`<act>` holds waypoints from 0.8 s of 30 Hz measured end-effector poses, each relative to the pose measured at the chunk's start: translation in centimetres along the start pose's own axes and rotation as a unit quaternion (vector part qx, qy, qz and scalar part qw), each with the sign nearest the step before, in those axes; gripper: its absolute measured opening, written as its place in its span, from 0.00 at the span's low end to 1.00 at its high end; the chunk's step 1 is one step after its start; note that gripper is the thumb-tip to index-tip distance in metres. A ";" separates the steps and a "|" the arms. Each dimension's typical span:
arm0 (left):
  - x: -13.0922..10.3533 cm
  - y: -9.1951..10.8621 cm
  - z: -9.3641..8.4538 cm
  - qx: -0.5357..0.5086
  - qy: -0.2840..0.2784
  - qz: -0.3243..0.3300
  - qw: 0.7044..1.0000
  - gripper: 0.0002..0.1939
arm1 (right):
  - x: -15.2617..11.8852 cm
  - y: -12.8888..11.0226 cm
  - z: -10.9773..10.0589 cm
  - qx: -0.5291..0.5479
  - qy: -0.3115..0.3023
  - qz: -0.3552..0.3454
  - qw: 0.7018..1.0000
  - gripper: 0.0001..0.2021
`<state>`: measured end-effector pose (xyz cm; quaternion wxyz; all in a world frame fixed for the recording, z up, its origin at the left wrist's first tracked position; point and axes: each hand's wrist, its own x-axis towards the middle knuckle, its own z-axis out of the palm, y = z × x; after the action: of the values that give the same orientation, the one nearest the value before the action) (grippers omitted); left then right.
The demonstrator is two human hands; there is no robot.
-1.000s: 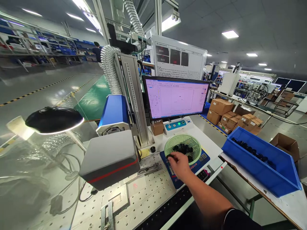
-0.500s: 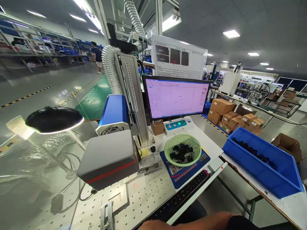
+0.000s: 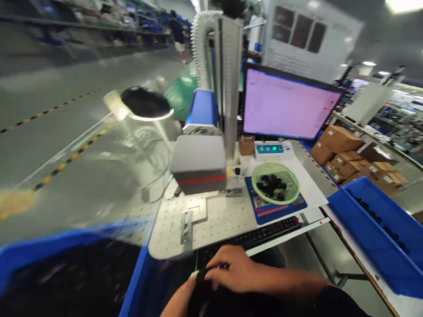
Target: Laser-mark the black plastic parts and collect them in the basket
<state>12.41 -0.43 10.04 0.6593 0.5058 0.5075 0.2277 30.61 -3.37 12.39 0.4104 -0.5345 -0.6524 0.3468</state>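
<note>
The left hand (image 3: 180, 297) is cut off by the near edge and mostly hidden, so how far its fingers are closed cannot be told. The dark part (image 3: 202, 277) between the hands is hard to separate from the dark clothing behind it, and its shape is unclear. On the near left, a blue bin (image 3: 135, 279) runs out of view, its dark contents blurred; the right-hand blue bin (image 3: 370, 246) is also cropped. Print on the instruction board (image 3: 294, 64), the monitor (image 3: 287, 103) and the red lettering on the blue mat (image 3: 276, 215) is too smeared to read. The right hand (image 3: 233, 268) has thumb and forefinger drawn nearly together on the dark part, which lies just left of those fingertips, in front of the keyboard (image 3: 261, 235). Farther right, a green basket (image 3: 292, 187) holds black pieces (image 3: 271, 187).
</note>
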 end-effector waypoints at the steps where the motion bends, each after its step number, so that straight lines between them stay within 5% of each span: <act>1: -0.4 -0.4 0.1 -0.022 -0.005 -0.016 1.000 0.26 | 0.2 -0.5 -0.7 0.000 0.032 0.016 0.999 0.10; 6: -1.0 -0.2 -0.7 -0.169 -0.040 -0.031 0.984 0.29 | 1.9 0.1 -3.5 -0.015 0.158 0.028 0.987 0.09; 10: -0.6 -1.0 -3.7 -0.103 0.203 0.031 0.973 0.26 | 3.2 1.6 -4.8 -0.047 0.181 0.011 0.982 0.09; 15: -0.7 -5.8 -8.5 0.111 0.477 0.078 0.868 0.21 | 6.2 3.8 -5.2 -0.135 0.200 -0.013 0.970 0.14; 19: -1.0 -9.7 -10.4 0.219 0.542 0.128 0.801 0.17 | 9.7 5.8 -4.6 -0.250 0.200 -0.016 0.947 0.17; 24: -0.5 -11.0 -10.7 0.201 0.567 0.108 0.791 0.17 | 13.1 6.8 -3.3 -0.336 0.182 0.021 0.924 0.18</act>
<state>0.24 -0.43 0.71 0.1077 0.4585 0.7666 0.4365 35.24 10.80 9.86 0.3110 -0.7085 -0.6334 0.0131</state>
